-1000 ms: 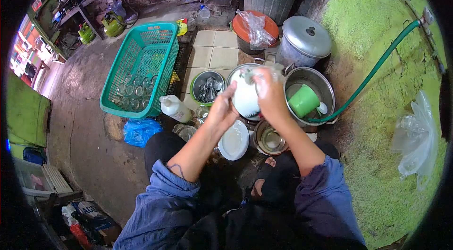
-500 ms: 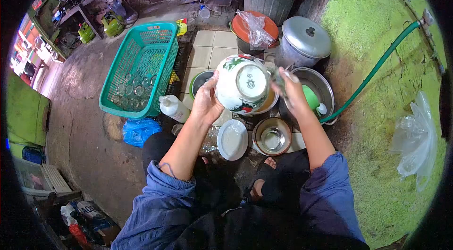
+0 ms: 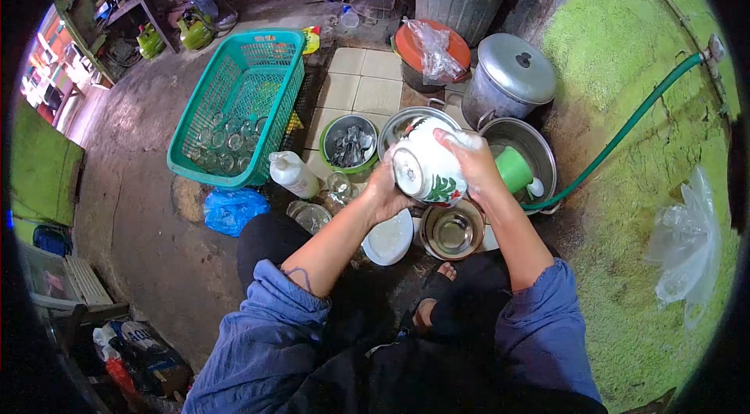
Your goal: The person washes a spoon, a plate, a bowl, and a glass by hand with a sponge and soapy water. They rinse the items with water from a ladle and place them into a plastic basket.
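The left hand (image 3: 387, 192) grips the bowl (image 3: 431, 165) at its lower side while the right hand (image 3: 475, 161) clasps its upper right, holding it tilted with its base showing, in front of the pan (image 3: 396, 123) and left of the pot (image 3: 541, 142) containing a green dipper (image 3: 512, 169).

Glasses (image 3: 223, 142) in basket (image 3: 284, 94) — left of bowl (image 3: 431, 160).

Dark concrete floor (image 3: 148, 219), partly tiled | on it: teal plastic basket (image 3: 293, 84) | blue plastic bag (image 3: 234, 212) | white bottle (image 3: 294, 176) | lidded aluminium pot (image 3: 509, 78)
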Available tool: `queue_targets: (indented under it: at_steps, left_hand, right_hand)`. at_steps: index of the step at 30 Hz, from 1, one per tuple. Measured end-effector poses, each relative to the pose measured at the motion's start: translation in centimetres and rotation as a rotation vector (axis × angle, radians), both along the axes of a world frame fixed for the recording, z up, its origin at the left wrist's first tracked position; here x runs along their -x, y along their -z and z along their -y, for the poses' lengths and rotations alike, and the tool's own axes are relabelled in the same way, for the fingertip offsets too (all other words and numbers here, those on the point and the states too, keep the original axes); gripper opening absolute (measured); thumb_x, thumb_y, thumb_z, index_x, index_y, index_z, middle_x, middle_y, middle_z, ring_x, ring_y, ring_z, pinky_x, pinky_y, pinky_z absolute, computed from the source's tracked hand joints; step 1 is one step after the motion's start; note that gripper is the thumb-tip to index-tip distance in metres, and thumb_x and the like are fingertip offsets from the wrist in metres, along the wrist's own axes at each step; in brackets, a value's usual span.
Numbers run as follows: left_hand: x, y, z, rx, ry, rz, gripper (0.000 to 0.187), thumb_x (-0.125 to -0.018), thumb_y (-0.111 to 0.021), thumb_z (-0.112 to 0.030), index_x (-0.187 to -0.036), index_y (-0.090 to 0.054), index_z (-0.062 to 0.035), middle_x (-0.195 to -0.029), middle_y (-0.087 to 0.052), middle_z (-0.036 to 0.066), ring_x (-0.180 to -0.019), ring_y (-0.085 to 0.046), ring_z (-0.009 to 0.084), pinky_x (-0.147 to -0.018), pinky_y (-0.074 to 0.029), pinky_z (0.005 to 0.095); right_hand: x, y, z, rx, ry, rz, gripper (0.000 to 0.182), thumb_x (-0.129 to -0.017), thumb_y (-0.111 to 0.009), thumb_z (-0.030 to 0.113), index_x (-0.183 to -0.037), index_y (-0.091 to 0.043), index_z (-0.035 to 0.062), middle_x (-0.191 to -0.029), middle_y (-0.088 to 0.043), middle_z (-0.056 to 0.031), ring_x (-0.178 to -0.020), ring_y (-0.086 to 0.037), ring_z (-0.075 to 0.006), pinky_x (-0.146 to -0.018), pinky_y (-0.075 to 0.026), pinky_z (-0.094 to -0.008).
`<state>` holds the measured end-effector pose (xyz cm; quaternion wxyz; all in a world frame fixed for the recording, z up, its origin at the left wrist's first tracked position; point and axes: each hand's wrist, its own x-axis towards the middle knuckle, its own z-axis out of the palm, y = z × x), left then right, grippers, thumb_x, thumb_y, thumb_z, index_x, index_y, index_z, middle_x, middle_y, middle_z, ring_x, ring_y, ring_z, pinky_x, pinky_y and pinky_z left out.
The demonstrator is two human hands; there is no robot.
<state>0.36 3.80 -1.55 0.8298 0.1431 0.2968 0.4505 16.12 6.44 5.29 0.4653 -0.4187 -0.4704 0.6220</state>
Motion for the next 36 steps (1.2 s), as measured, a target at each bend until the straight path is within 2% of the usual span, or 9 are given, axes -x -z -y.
queue_targets:
  at_steps: [3,5,8,14,18,21,25,30,36]
  left_hand:
    - [0.7,-0.6,-0.2,-0.042,0.100,-0.017,0.065,-0.094,-0.025,-0.059,-0.139,-0.032,-0.0111,-0.135,-0.045,0.012,-0.120,-0.049,0.0309,-0.095,-0.043,0.0533]
    - [1.6,-1.5,-0.4,-0.106,0.200,-0.079,0.078,-0.087,-0.032,-0.069,-0.140,-0.028,-0.0117,-0.137,-0.042,0.015,-0.122,-0.047,0.0340,-0.096,-0.041,0.0570]
    - [2.1,-3.5,0.2,-0.105,0.159,0.026,0.077,-0.087,-0.032,-0.069,-0.138,-0.032,-0.0103,-0.133,-0.045,0.017,-0.117,-0.051,0.0349,-0.089,-0.047,0.0553]
    - [2.8,-2.5,-0.3,-0.128,0.043,-0.004,0.061,-0.091,-0.044,-0.050,-0.133,-0.039,-0.0071,-0.125,-0.051,0.018,-0.111,-0.055,0.0344,-0.082,-0.052,0.0550]
    - [2.6,-3.1,0.6,-0.160,-0.096,-0.116,0.063,-0.090,-0.044,-0.053,-0.134,-0.038,-0.0075,-0.124,-0.052,0.017,-0.111,-0.054,0.0333,-0.088,-0.050,0.0524]
    - [2.5,-3.3,0.3,-0.169,-0.247,-0.160,0.066,-0.091,-0.041,-0.056,-0.136,-0.036,-0.0088,-0.129,-0.047,0.018,-0.116,-0.050,0.0332,-0.096,-0.043,0.0517]
    - [2.6,-3.4,0.3,-0.217,-0.275,-0.242,0.067,-0.092,-0.036,-0.058,-0.140,-0.030,-0.0117,-0.136,-0.041,0.016,-0.122,-0.045,0.0308,-0.101,-0.038,0.0475]
    - [1.1,-4.3,1.2,-0.258,-0.159,-0.279,0.065,-0.095,-0.034,-0.054,-0.142,-0.026,-0.0101,-0.140,-0.037,0.013,-0.124,-0.044,0.0276,-0.103,-0.037,0.0420]
    - [2.1,-3.0,0.7,-0.256,-0.236,-0.221,0.063,-0.095,-0.037,-0.052,-0.138,-0.033,-0.0060,-0.136,-0.042,0.013,-0.123,-0.044,0.0255,-0.103,-0.036,0.0406]
  right_hand:
    - [0.2,-0.8,0.6,-0.078,-0.028,0.251,0.024,-0.085,-0.068,0.024,-0.086,-0.067,0.0005,-0.076,-0.066,-0.0056,-0.064,-0.058,-0.0114,-0.059,-0.046,-0.0275]
    - [0.8,-0.5,1.5,-0.527,-0.024,0.684,0.030,-0.084,-0.066,0.030,-0.079,-0.066,0.0004,-0.068,-0.063,-0.0091,-0.056,-0.054,-0.0176,-0.058,-0.044,-0.0311]
    - [1.5,-0.1,2.9,-0.769,-0.108,0.945,0.030,-0.082,-0.066,0.031,-0.090,-0.069,0.0021,-0.080,-0.067,-0.0149,-0.071,-0.064,-0.0320,-0.067,-0.050,-0.0389]
    - [1.6,1.2,3.2,-1.214,-0.285,1.156,0.026,-0.081,-0.063,0.029,-0.097,-0.066,0.0089,-0.093,-0.065,-0.0102,-0.080,-0.064,-0.0281,-0.069,-0.053,-0.0382]
    - [2.3,1.4,3.5,-1.081,-0.348,1.109,0.025,-0.086,-0.060,0.025,-0.103,-0.064,0.0074,-0.102,-0.063,-0.0156,-0.093,-0.060,-0.0341,-0.077,-0.050,-0.0422]
    - [1.3,0.5,3.3,-0.770,-0.390,1.000,0.027,-0.087,-0.052,0.018,-0.110,-0.059,0.0055,-0.106,-0.058,-0.0240,-0.095,-0.056,-0.0417,-0.090,-0.038,-0.0569]
    - [-0.6,-0.1,0.5,-0.812,-0.447,1.326,0.027,-0.088,-0.052,0.018,-0.113,-0.058,0.0078,-0.110,-0.056,-0.0233,-0.097,-0.055,-0.0394,-0.088,-0.041,-0.0535]
    - [0.7,-0.1,-0.8,-1.149,0.077,1.415,0.027,-0.087,-0.051,0.012,-0.113,-0.058,0.0120,-0.112,-0.052,-0.0216,-0.096,-0.057,-0.0357,-0.077,-0.050,-0.0427]
    - [1.1,-0.1,1.6,-0.898,-0.255,0.975,0.026,-0.081,-0.052,0.005,-0.104,-0.064,0.0097,-0.108,-0.057,-0.0182,-0.094,-0.059,-0.0350,-0.082,-0.048,-0.0444]
